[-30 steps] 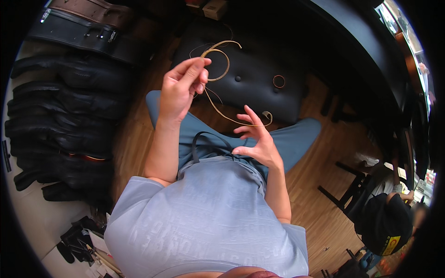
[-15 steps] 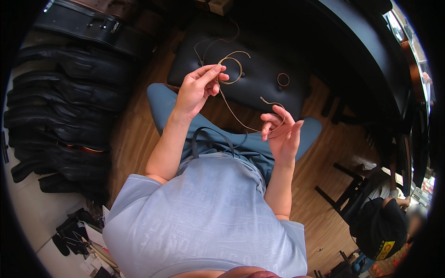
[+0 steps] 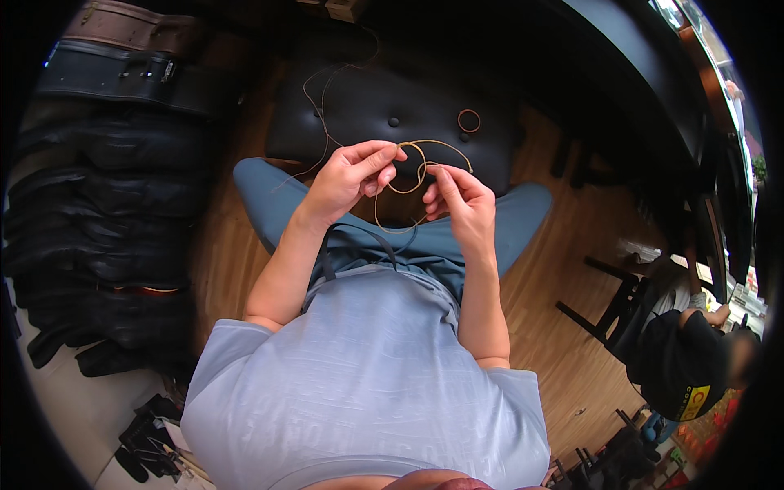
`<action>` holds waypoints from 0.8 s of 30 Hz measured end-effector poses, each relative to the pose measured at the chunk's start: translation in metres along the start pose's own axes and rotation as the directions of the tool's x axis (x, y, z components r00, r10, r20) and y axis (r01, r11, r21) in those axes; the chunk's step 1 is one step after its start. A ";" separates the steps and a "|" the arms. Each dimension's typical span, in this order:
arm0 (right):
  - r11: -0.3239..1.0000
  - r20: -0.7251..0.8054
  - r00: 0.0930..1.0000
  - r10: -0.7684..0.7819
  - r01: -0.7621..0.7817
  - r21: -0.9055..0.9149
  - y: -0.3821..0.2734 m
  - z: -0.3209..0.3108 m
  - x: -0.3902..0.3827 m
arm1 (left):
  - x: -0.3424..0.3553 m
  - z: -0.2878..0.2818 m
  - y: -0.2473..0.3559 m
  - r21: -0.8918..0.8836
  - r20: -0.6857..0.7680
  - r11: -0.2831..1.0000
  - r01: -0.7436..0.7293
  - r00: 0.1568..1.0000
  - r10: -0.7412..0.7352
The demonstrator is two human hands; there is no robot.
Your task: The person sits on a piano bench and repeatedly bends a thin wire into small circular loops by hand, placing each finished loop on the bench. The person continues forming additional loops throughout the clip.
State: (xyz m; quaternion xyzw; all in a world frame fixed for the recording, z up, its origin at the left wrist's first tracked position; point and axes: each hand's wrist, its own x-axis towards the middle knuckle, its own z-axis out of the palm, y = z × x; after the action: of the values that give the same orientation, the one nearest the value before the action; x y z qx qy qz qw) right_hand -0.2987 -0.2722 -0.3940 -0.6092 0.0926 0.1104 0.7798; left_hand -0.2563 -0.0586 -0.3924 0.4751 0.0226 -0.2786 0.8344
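Note:
Between my hands is a brass-coloured guitar string (image 3: 449, 145), partly wound into loops, with one end curving out past my right fingers. My left hand (image 3: 353, 181) pinches the loops between thumb and fingertips. Close beside it, my right hand (image 3: 465, 208) is closed with thumb and forefinger on the same string. A lower bend of the string hangs between the hands, above my lap. Beyond them stands a black tufted bench (image 3: 367, 98), on which lies a small coppery coil (image 3: 459, 122). Thin wire (image 3: 324, 122) trails over the bench's left part.
Black padded instrument bags (image 3: 106, 220) and hard cases (image 3: 114, 73) line the left side. A large black piece of furniture (image 3: 637, 90) curves along the far right. A dark stool (image 3: 608, 302) and another person in black (image 3: 678, 351) are at the right, on the wood floor.
My right hand has moved left and up to the loops, its spread fingers now closed on the string. The view has shifted, and the bench sits further left.

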 end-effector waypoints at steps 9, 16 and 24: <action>0.998 -0.079 0.997 0.010 -0.014 -0.054 0.005 -0.004 0.002 | 0.000 0.006 -0.003 0.026 -0.012 1.000 0.008 1.000 -0.007; 0.997 0.078 0.994 -0.081 0.080 0.016 0.009 0.000 -0.003 | 0.010 0.008 -0.011 0.178 -0.103 0.984 0.023 0.995 -0.005; 0.958 0.064 0.958 -0.278 0.271 0.093 0.031 0.004 0.001 | 0.012 0.009 -0.019 0.215 -0.166 0.975 0.058 0.986 -0.022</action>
State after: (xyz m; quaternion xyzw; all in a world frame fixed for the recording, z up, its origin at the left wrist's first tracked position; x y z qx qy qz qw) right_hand -0.3069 -0.2612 -0.4219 -0.5785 -0.0183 0.0202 0.8152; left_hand -0.2580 -0.0788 -0.4057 0.5849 0.0695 -0.2564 0.7664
